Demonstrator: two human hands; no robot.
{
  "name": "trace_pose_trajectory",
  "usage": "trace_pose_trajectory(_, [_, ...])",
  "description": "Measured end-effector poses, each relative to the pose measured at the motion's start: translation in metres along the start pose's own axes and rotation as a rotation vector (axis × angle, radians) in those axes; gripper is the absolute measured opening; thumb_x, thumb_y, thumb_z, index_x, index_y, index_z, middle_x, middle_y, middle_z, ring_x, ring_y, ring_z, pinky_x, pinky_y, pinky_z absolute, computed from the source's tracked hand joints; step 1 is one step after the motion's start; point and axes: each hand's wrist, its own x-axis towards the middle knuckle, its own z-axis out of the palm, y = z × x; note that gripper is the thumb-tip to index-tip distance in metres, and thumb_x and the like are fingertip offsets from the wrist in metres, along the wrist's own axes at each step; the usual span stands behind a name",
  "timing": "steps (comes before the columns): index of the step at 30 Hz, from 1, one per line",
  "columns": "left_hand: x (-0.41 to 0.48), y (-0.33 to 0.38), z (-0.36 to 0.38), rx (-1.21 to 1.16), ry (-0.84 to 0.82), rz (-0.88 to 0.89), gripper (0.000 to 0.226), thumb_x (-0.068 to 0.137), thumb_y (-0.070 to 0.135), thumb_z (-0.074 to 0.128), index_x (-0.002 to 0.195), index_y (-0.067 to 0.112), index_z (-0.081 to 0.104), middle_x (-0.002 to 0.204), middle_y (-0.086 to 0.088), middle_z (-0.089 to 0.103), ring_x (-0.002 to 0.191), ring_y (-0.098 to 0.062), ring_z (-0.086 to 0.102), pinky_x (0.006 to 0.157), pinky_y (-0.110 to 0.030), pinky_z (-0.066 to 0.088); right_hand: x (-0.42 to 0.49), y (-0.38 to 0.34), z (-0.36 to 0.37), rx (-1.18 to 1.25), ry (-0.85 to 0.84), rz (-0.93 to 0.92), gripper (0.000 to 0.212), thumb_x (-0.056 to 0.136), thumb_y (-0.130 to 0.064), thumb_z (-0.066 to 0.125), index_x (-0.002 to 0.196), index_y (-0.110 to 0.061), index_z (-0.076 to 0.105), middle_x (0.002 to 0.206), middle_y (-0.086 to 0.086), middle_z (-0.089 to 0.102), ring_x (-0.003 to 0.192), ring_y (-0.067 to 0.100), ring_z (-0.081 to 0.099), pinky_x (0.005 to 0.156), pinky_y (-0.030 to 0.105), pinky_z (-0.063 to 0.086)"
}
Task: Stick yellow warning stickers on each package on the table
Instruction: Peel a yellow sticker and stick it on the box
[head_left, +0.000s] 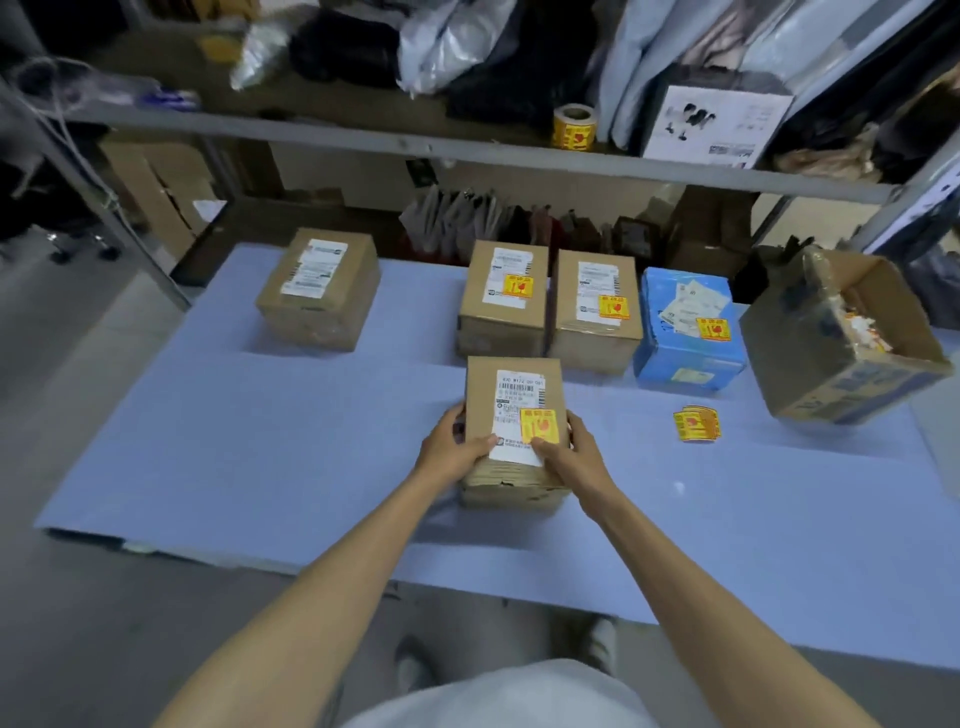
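A brown cardboard package (511, 384) stands mid-table with a white shipping label and a yellow warning sticker (539, 425) on its top. My left hand (451, 448) grips its left side, thumb on the label. My right hand (571, 453) grips its right side, thumb at the sticker's lower edge. Behind it stand two brown packages (503, 312) (595, 317) and a blue package (685, 332), each bearing a yellow sticker. One brown package (317, 291) at the far left carries only a white label. A strip of yellow stickers (697, 423) lies on the table to the right.
The blue table (260, 441) has an open cardboard box (841, 338) with paper scraps at its right end. A roll of yellow stickers (573, 127) sits on the shelf (363, 137) above, among bags and boxes. The table's front edge is near my legs.
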Motion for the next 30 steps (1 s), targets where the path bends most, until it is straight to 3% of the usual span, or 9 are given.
trace_pose_trajectory(6, [0.002,-0.027,-0.072,-0.09,0.11,-0.05,0.064,0.081,0.01,0.073,0.138,0.016,0.047,0.122,0.004,0.057,0.104,-0.013,0.054,0.094,-0.025,0.043,0.006,-0.016,0.08,-0.011,0.01,0.002,0.042,0.084,-0.019,0.066,0.122,-0.013,0.048,0.116,0.003,0.062,0.103,0.02,0.062,0.089,0.038,0.051])
trace_pose_trajectory(10, [0.02,-0.019,-0.108,-0.13,0.18,-0.07,0.065,0.078,0.009,0.075,0.137,0.016,0.049,0.132,-0.004,0.059,0.107,-0.017,0.058,0.101,-0.033,0.045,0.027,-0.048,0.107,-0.024,-0.061,-0.038,0.04,0.083,-0.019,0.069,0.119,-0.012,0.053,0.113,0.001,0.062,0.103,0.02,0.062,0.09,0.04,0.052])
trace_pose_trajectory(13, [0.038,0.008,-0.129,-0.117,0.209,-0.081,0.062,0.081,0.011,0.072,0.137,0.017,0.048,0.133,-0.001,0.058,0.11,-0.016,0.057,0.096,-0.027,0.043,0.05,-0.076,0.115,-0.022,-0.106,-0.065,0.035,0.085,-0.019,0.065,0.119,-0.014,0.058,0.113,0.001,0.067,0.102,0.022,0.065,0.091,0.045,0.053])
trace_pose_trajectory(17, [0.07,0.041,-0.151,-0.074,0.19,-0.112,0.064,0.083,0.011,0.069,0.141,0.019,0.044,0.137,0.0,0.055,0.121,-0.019,0.054,0.096,-0.027,0.042,0.082,-0.109,0.12,-0.037,-0.175,-0.098,0.026,0.089,-0.011,0.062,0.114,-0.013,0.061,0.112,0.004,0.068,0.1,0.02,0.065,0.09,0.036,0.052])
trace_pose_trajectory(24, [0.128,0.065,-0.166,0.038,0.155,-0.121,0.065,0.085,0.015,0.067,0.144,0.023,0.04,0.135,-0.003,0.057,0.121,-0.023,0.055,0.104,-0.04,0.044,0.125,-0.139,0.137,-0.127,-0.125,-0.07,0.032,0.091,-0.014,0.058,0.122,-0.013,0.046,0.121,0.004,0.062,0.112,0.022,0.058,0.098,0.044,0.048])
trace_pose_trajectory(30, [0.187,0.086,-0.177,0.114,0.102,-0.086,0.057,0.091,0.015,0.062,0.144,0.018,0.041,0.134,-0.005,0.057,0.121,-0.026,0.054,0.095,-0.03,0.043,0.161,-0.169,0.149,-0.165,-0.01,-0.076,0.027,0.091,-0.009,0.057,0.116,-0.012,0.051,0.115,0.005,0.064,0.108,0.023,0.06,0.095,0.043,0.05])
